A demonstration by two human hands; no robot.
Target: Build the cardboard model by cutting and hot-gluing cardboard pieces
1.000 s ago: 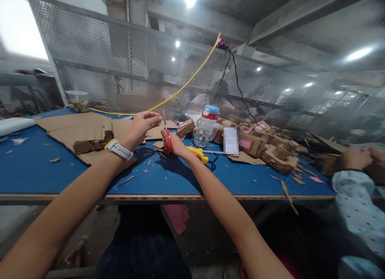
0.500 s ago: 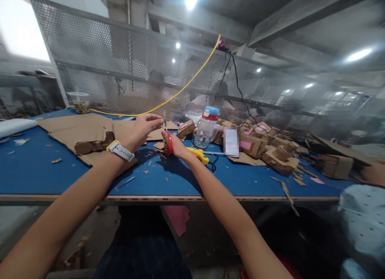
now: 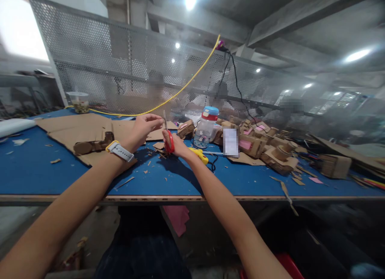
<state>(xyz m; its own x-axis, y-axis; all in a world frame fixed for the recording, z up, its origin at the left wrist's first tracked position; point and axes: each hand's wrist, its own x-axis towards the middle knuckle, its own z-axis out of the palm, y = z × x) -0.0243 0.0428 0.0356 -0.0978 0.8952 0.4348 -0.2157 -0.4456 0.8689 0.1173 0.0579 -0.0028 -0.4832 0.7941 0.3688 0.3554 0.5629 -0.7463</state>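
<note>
right hand (image 3: 177, 146) grips red scissors (image 3: 168, 138), blades upright, above the blue bench (image 3: 180, 178). left hand (image 3: 144, 126), watch (image 3: 119, 150) on wrist, pinches narrow at the blade tips; what it holds is too small to tell. bottle (image 3: 206, 126) and cardboard sheet (image 3: 78, 128) lie beyond, scraps (image 3: 156, 150) beneath.
</note>
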